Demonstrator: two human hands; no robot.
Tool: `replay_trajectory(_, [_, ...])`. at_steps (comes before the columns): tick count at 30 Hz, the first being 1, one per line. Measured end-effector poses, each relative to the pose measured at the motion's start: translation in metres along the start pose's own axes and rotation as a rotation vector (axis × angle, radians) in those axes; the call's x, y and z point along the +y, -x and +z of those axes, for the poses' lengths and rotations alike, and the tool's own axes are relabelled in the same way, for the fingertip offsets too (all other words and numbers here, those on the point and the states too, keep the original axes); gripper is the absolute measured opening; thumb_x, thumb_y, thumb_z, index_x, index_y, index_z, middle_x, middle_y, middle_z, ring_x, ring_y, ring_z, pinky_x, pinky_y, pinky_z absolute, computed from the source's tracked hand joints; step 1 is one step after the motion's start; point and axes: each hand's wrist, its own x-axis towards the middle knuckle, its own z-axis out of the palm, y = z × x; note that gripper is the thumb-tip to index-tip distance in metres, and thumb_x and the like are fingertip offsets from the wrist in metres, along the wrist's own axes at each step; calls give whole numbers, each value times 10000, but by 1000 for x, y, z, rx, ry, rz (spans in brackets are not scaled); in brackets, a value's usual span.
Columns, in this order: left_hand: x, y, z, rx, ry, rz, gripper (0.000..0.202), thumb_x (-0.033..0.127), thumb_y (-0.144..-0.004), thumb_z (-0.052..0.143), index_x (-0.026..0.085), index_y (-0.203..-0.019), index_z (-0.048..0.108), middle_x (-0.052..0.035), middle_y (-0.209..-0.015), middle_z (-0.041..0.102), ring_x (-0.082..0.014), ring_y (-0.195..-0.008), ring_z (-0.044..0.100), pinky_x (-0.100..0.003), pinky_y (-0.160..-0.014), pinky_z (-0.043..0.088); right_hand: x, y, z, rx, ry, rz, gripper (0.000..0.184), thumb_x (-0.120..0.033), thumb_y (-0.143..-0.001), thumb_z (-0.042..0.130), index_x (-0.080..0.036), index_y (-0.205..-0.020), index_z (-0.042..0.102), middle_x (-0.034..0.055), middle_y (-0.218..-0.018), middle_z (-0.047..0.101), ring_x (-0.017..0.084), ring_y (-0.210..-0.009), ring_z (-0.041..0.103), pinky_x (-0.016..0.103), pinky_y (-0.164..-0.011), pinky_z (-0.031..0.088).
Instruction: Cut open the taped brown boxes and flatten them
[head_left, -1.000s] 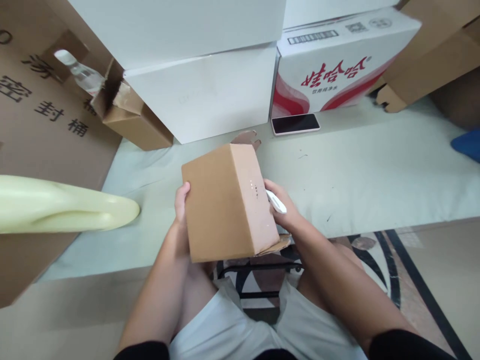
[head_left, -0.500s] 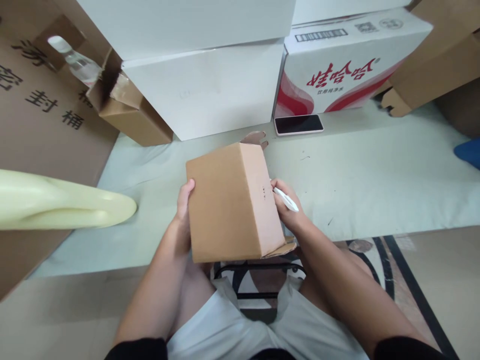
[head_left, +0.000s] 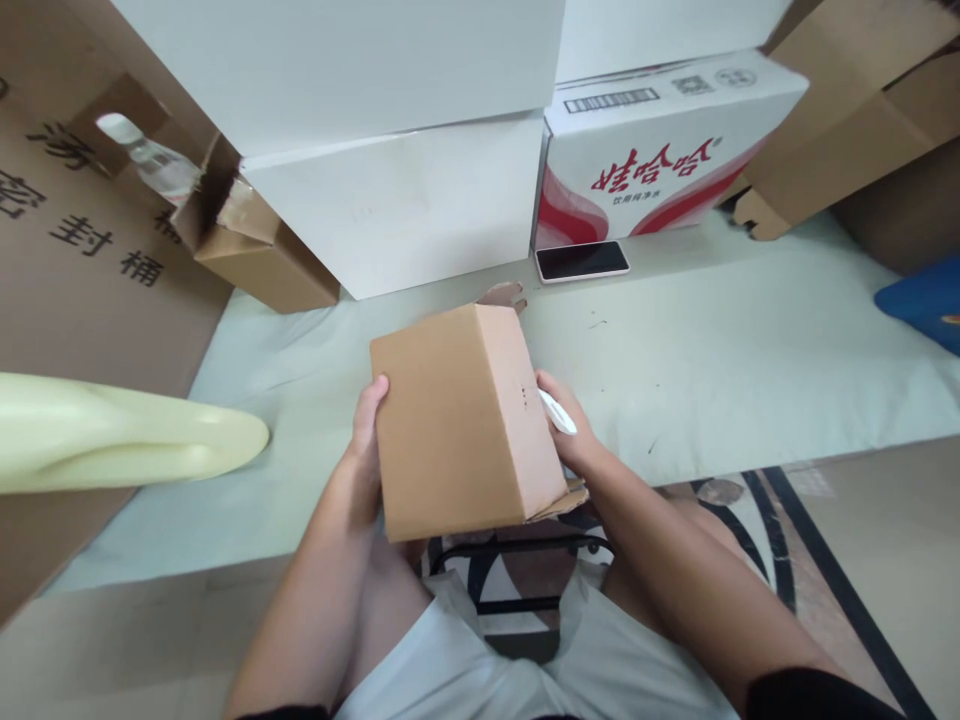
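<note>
A brown cardboard box [head_left: 446,430] is held tilted over the table's front edge and my lap, with small dark marks on its right side. My left hand [head_left: 367,415] grips its left edge, the thumb on the near face and the fingers hidden behind. At its right side my right hand [head_left: 566,425] is closed around a slim white-handled tool [head_left: 557,411], whose front end is hidden. A torn cardboard flap [head_left: 504,294] sticks out at the box's far edge, and another flap [head_left: 559,502] at its lower right corner.
White cartons [head_left: 405,210] stand along the back, one with red print [head_left: 652,170]. A phone [head_left: 582,261] lies before them on the pale green table cover [head_left: 712,350]. A pale yellow object [head_left: 135,435] juts in from the left. An open carton [head_left: 262,260] holds a plastic bottle [head_left: 161,165].
The view has shifted slightly, so the background sits lower in the picture. The box stays between my hands. My right hand and the white-handled tool have moved slightly along the box's right side.
</note>
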Motion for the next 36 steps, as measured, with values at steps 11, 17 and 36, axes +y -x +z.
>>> replay_trajectory(11, [-1,-2,-1,-20,-73,15,657,753,-765,547,205,-1102,683,-157,-937,742,-367,-859,716,-456,-677,569,3,-1,-1,-1,-13,9,217,-419,-739,596,-256,-763,454,-24,-699,512,172,-683,471,310,-657,399])
replay_trajectory(17, [2,3,6,38,-53,-1,630,724,-769,536,206,-1096,686,-154,-916,739,-360,-850,711,-444,-664,564,3,-1,1,14,-32,-3,203,-407,-728,598,-253,-759,469,-29,-689,518,165,-674,464,304,-656,397])
replay_trajectory(36, [-7,10,18,-8,64,140,459,585,-813,591,183,-1013,686,-84,-795,725,-370,-970,718,-473,-855,591,-1,3,4,-19,-53,-4,248,-441,-687,663,-240,-815,594,21,-828,686,245,-829,599,387,-755,492])
